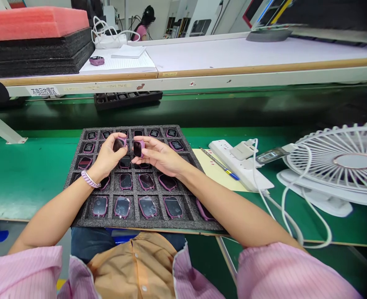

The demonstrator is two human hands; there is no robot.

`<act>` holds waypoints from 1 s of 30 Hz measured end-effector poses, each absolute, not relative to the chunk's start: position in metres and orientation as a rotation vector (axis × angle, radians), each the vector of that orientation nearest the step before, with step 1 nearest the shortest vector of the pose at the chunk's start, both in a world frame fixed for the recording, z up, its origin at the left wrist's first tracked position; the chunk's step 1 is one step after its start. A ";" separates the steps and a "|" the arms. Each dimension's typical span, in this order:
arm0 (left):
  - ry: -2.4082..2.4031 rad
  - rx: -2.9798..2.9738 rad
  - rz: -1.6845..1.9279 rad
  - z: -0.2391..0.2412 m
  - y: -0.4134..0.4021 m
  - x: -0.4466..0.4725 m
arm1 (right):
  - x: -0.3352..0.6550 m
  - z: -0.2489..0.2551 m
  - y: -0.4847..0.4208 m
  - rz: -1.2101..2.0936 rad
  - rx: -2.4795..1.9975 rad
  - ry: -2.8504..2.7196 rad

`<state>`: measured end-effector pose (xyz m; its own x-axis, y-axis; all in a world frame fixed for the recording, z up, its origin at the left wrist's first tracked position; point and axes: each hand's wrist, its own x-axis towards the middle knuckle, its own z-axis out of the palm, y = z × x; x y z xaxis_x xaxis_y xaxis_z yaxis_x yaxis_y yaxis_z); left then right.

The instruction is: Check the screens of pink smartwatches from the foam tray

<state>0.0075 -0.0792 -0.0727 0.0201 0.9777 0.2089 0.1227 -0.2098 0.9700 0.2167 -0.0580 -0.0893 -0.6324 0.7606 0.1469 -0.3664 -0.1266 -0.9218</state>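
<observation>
A black foam tray (196, 219) lies on the green bench in front of me, its pockets filled with several purple-rimmed watch bodies (126, 181). My left hand (108, 155) is pinched on one purple watch body (119, 144) held above the tray's upper middle. My right hand (157, 154) grips a second purple watch body (138, 148) right beside it. Both screens face me and the two pieces are almost touching. A pale bead bracelet sits on my left wrist.
A white power strip (233, 160) with plugs, a blue pen (221, 166) on yellow paper and a white desk fan (342, 164) with trailing cables lie to the right. Another black tray (126, 99) sits behind. Stacked foam sheets (34, 41) and another person at the back.
</observation>
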 end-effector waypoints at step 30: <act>1.345 1.734 1.330 -0.073 -0.084 0.007 | 0.217 -0.086 -0.058 1.858 -0.358 -1.340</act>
<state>0.0068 -0.0838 -0.0730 0.0011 0.9335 0.3585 0.3690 -0.3336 0.8675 0.2166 -0.0583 -0.0856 -0.6399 0.7375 0.2160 -0.4375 -0.1186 -0.8913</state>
